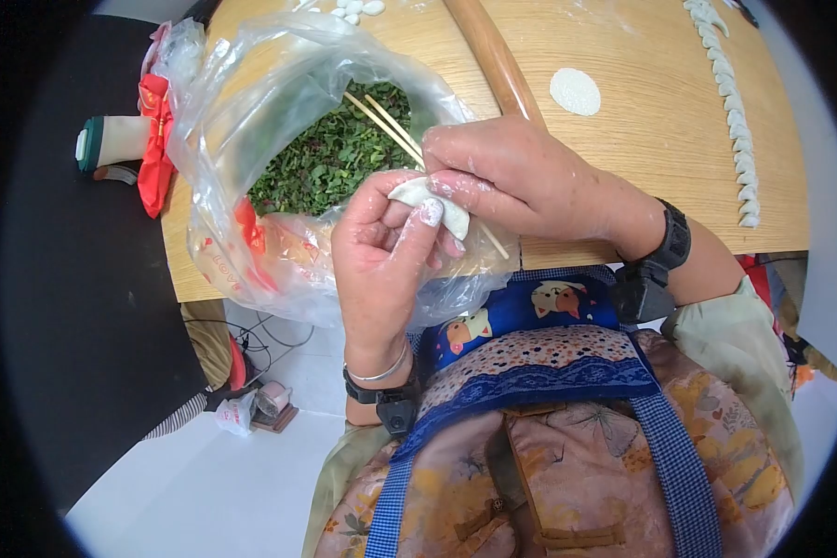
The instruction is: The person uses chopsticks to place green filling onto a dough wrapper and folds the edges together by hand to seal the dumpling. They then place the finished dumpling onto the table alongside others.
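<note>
A folded white dumpling [428,206] sits between the fingers and thumb of my left hand [378,256], which is closed on it. My right hand [530,177] is curled, its flour-dusted thumb and finger pinching the dumpling's upper edge. A pair of chopsticks [381,123] passes under the right hand and seems tucked in its fingers; the grip itself is partly hidden. Below and to the left, chopped green filling [330,167] fills a clear plastic bag [223,139] with its mouth spread wide. One round dough wrapper [575,91] lies flat on the table, right of my hands.
A wooden rolling pin [493,56] lies beyond my right hand on the wooden table [642,149]. Finished dumplings [733,112] stand in a long row at the right edge. Small dough pieces [352,9] lie at the far side. A red bag [155,139] hangs by the left edge.
</note>
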Demonstrator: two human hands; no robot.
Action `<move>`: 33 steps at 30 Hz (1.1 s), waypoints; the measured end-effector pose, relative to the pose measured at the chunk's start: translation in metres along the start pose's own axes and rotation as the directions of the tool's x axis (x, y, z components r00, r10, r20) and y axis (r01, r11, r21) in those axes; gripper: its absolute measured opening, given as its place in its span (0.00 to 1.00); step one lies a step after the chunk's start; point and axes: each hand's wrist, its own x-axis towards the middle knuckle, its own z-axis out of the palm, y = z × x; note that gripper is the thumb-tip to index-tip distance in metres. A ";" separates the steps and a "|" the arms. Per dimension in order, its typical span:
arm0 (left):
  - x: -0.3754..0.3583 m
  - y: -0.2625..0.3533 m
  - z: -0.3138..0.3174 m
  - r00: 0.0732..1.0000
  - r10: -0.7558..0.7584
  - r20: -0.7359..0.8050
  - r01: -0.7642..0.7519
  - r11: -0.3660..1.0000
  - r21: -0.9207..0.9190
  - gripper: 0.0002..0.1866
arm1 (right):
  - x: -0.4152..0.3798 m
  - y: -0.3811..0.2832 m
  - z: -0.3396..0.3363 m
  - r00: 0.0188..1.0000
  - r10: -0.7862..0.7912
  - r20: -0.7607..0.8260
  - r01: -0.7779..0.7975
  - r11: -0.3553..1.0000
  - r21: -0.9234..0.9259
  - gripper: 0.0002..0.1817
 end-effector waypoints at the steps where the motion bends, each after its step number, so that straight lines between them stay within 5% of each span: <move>1: 0.000 -0.001 0.001 1.000 0.007 -0.004 -0.007 1.000 -0.010 0.09 | 0.000 0.000 0.000 1.000 -0.002 -0.003 0.002 1.000 -0.009 0.13; 33: 0.004 -0.006 -0.003 0.995 0.099 -0.032 -0.099 0.995 0.003 0.09 | -0.001 -0.001 -0.005 0.996 0.069 0.057 -0.072 0.996 0.061 0.15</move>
